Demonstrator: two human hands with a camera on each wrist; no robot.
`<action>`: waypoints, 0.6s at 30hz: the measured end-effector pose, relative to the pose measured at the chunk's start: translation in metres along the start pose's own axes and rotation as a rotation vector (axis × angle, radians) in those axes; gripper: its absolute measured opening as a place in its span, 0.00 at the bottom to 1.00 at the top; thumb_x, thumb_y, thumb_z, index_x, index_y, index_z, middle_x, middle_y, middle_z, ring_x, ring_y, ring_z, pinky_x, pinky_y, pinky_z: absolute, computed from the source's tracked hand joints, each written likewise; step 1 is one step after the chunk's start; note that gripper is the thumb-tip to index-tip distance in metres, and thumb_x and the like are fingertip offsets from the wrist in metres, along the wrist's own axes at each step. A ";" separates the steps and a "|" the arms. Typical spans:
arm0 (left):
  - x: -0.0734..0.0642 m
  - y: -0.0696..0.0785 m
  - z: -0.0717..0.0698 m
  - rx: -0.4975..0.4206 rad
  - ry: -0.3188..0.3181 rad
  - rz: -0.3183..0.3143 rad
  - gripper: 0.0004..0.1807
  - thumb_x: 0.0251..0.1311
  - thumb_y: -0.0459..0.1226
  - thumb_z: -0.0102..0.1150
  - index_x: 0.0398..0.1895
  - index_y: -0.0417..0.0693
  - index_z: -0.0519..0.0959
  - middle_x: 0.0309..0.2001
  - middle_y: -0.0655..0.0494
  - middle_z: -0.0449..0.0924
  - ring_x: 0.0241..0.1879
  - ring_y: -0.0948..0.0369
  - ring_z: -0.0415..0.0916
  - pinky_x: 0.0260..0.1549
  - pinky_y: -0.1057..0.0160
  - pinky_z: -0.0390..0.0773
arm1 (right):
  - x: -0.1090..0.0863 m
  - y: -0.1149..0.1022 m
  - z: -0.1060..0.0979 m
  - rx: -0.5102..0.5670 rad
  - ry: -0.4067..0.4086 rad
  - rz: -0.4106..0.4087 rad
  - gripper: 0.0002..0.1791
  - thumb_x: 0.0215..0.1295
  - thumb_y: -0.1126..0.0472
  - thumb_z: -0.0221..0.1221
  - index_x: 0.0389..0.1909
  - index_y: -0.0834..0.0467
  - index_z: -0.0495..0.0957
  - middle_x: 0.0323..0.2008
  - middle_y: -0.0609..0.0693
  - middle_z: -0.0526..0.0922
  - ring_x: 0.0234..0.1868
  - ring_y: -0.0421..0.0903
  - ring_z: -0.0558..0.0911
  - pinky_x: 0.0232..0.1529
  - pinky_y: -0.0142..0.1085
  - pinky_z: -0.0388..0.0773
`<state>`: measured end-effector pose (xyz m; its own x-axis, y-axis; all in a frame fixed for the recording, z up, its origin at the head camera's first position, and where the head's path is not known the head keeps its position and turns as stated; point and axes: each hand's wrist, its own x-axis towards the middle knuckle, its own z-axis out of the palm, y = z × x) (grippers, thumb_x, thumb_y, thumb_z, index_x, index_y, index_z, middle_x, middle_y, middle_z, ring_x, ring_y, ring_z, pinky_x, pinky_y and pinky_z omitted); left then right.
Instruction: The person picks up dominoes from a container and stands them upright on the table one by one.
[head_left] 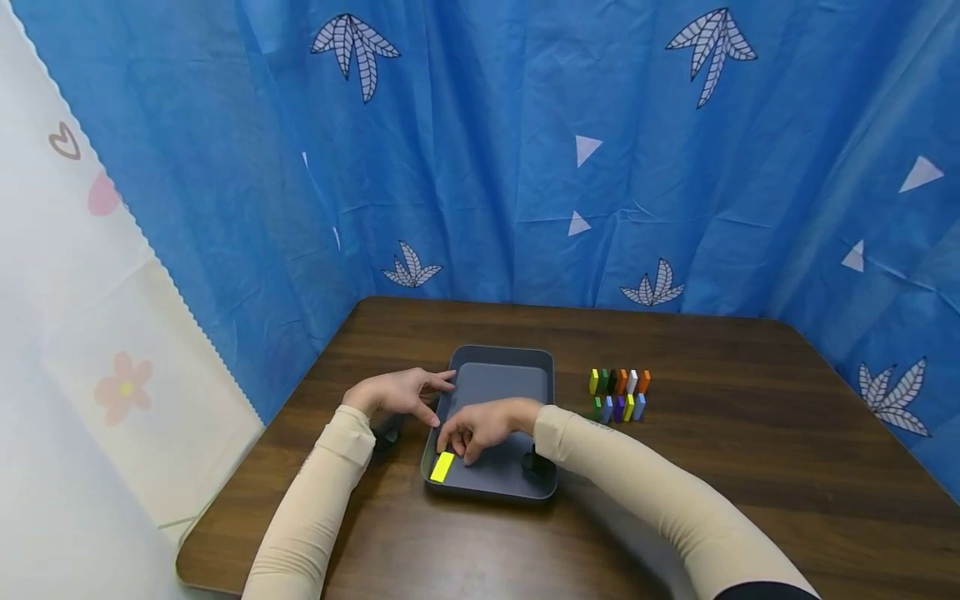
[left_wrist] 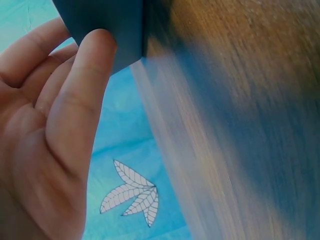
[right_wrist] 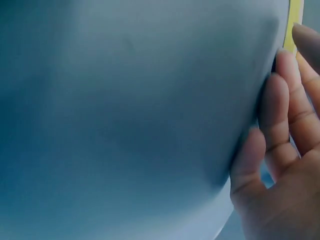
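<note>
A dark grey tray (head_left: 498, 375) rests on the wooden table. At its left side my left hand (head_left: 401, 393) touches the wall with thumb and fingers extended; in the left wrist view the thumb (left_wrist: 80, 100) lies against the tray's outer face (left_wrist: 125, 35). My right hand (head_left: 483, 427) reaches down into the tray near its front left corner. There, its thumb and index finger pinch a bright yellow block (head_left: 442, 467), whose narrow edge shows between them in the right wrist view. The other right fingers (right_wrist: 275, 100) lie along the tray's side.
Right of the tray, small coloured blocks (head_left: 622, 383) stand upright in two rows on the table (head_left: 735, 417). A small dark object (head_left: 534, 462) is in the tray below the right wrist. Blue curtains (head_left: 480, 150) hang behind; a white one (head_left: 90, 317) is at left.
</note>
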<state>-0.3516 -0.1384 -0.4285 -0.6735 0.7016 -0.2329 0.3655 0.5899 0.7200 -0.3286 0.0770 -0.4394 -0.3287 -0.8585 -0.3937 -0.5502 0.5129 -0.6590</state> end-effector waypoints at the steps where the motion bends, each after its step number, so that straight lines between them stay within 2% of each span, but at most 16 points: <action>1: 0.000 0.000 0.000 -0.003 0.002 0.001 0.40 0.57 0.34 0.71 0.72 0.36 0.66 0.81 0.44 0.46 0.74 0.41 0.59 0.66 0.48 0.71 | 0.001 0.000 0.001 -0.006 0.001 -0.001 0.22 0.66 0.70 0.61 0.61 0.57 0.76 0.34 0.48 0.79 0.30 0.36 0.73 0.36 0.25 0.73; 7: -0.001 -0.002 0.001 0.009 0.008 0.009 0.40 0.57 0.35 0.71 0.72 0.36 0.66 0.81 0.44 0.47 0.74 0.41 0.60 0.66 0.48 0.72 | 0.006 -0.003 0.006 -0.049 0.016 0.004 0.17 0.64 0.69 0.64 0.52 0.54 0.78 0.27 0.42 0.76 0.26 0.37 0.72 0.31 0.26 0.70; 12: -0.001 -0.002 0.002 -0.009 0.014 0.002 0.40 0.56 0.35 0.72 0.72 0.37 0.67 0.81 0.46 0.47 0.74 0.43 0.61 0.66 0.49 0.73 | 0.008 -0.004 0.008 -0.041 0.033 0.015 0.11 0.63 0.70 0.65 0.43 0.54 0.79 0.26 0.41 0.75 0.26 0.36 0.72 0.31 0.25 0.70; 18: 0.001 -0.002 0.002 -0.004 0.022 -0.001 0.39 0.57 0.35 0.71 0.72 0.37 0.67 0.81 0.46 0.48 0.74 0.43 0.61 0.65 0.50 0.74 | 0.007 -0.002 0.007 -0.029 0.033 0.007 0.09 0.61 0.71 0.66 0.40 0.56 0.81 0.26 0.41 0.76 0.26 0.36 0.72 0.31 0.25 0.71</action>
<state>-0.3516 -0.1383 -0.4318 -0.6876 0.6921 -0.2194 0.3621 0.5888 0.7226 -0.3242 0.0700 -0.4448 -0.3576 -0.8547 -0.3763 -0.5697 0.5190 -0.6373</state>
